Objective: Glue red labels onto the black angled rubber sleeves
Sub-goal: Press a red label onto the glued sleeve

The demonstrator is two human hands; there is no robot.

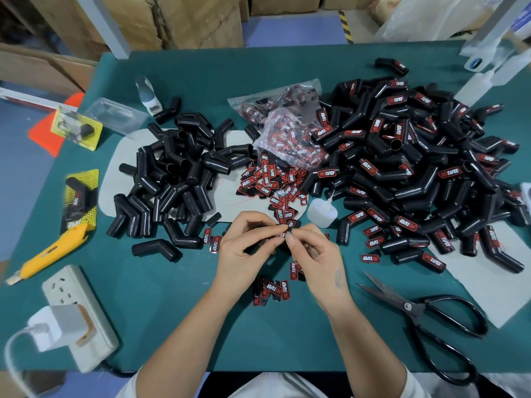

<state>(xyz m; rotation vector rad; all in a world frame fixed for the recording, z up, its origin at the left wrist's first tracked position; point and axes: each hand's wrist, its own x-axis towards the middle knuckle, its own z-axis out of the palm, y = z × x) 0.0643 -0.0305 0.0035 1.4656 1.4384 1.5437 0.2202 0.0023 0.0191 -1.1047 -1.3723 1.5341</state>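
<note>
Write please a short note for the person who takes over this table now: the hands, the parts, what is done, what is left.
Left hand and right hand: both pinch one label between them.
Bare sleeves: pile on the left.
Labelled sleeves: large pile on the right, done.
Loose labels: centre, more in bags.
Glue bottle: upright beside the right hand.
Left: label the bare pile.

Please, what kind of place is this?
Probably a small factory or workshop packing bench: a heap of labelled sleeves, a pile of unlabelled sleeves, loose red labels on a green table, and cardboard boxes behind.
</note>
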